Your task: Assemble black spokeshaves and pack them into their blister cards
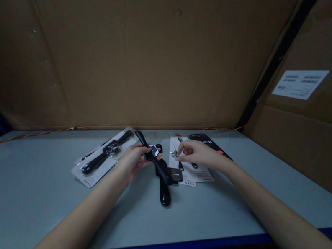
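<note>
My left hand [135, 160] grips a black spokeshave [161, 169] by its middle, the two handles slanting from upper left to lower right. Pale metal shows at the tool's centre beside my fingers. Pinched in my right hand [194, 152] are small silvery metal parts [174, 154], too small to tell exactly. Under the held tool, another black handle [164, 192] rests on the table, partly hidden. Next to it lies a dark, flat piece [176, 174]. Printed cards [201, 174] with pictures of black tools lie beneath my right hand.
Packaged spokeshaves [107, 153] on white cards lie to the left. A phone [209, 142] with a lit display lies behind my right hand. Cardboard [130, 62] walls the back of the grey table [37, 192], and a labelled box [317, 116] stands at right. Wires [37, 134] run along the back edge.
</note>
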Tool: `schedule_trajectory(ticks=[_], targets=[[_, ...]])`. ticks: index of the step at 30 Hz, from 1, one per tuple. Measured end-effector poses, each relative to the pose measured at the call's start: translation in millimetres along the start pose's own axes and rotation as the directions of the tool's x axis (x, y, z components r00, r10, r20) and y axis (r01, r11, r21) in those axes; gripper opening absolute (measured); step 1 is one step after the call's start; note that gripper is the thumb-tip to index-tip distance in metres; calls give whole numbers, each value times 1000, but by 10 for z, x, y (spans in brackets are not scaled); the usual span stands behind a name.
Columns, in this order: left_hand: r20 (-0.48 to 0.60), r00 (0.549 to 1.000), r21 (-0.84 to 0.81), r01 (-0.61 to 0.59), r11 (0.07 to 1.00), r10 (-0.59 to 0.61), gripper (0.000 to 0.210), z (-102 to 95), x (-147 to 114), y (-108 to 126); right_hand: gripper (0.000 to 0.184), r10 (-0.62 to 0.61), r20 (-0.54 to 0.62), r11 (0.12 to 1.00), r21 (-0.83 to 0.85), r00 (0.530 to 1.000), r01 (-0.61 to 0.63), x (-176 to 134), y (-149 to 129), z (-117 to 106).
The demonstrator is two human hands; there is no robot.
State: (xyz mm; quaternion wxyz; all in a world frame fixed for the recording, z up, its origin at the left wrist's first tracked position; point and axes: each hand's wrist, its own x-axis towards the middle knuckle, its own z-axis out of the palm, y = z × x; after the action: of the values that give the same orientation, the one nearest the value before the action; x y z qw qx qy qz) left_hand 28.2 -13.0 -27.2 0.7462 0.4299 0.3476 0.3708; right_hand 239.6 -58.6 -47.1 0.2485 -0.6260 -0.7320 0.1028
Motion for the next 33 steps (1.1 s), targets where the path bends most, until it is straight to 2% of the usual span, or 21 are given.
schedule_trajectory(ticks=[3, 5, 9, 13, 21, 25, 33], targets=[[-2, 1000, 33, 2, 999, -2, 16, -19, 4, 2, 10, 1, -119, 991, -130, 993, -17, 19, 62, -31], [-4, 1000, 60, 9, 998, -9, 15, -28, 10, -3, 12, -6, -143, 986, -163, 990, -18, 30, 82, -13], [15, 1000, 88, 16, 996, -17, 13, -34, 28, -21, 21, -88, -104, 983, -168, 991, 70, 35, 70, 99], [24, 1000, 106, 12, 994, -15, 14, -27, 30, -29, 15, -152, -78, 974, -183, 985, 136, 31, 51, 178], [47, 998, 129, 28, 991, -35, 19, 18, -9, -36, 9, -318, -15, 905, -302, 948, 299, 49, 37, 135], [58, 996, 144, 55, 988, -64, 20, 38, -25, -48, 8, -346, -27, 877, -363, 938, 314, 60, 35, 151], [41, 998, 159, 29, 987, -36, 19, 48, -33, -79, 3, -384, -88, 855, -411, 919, 317, 63, 40, 160]])
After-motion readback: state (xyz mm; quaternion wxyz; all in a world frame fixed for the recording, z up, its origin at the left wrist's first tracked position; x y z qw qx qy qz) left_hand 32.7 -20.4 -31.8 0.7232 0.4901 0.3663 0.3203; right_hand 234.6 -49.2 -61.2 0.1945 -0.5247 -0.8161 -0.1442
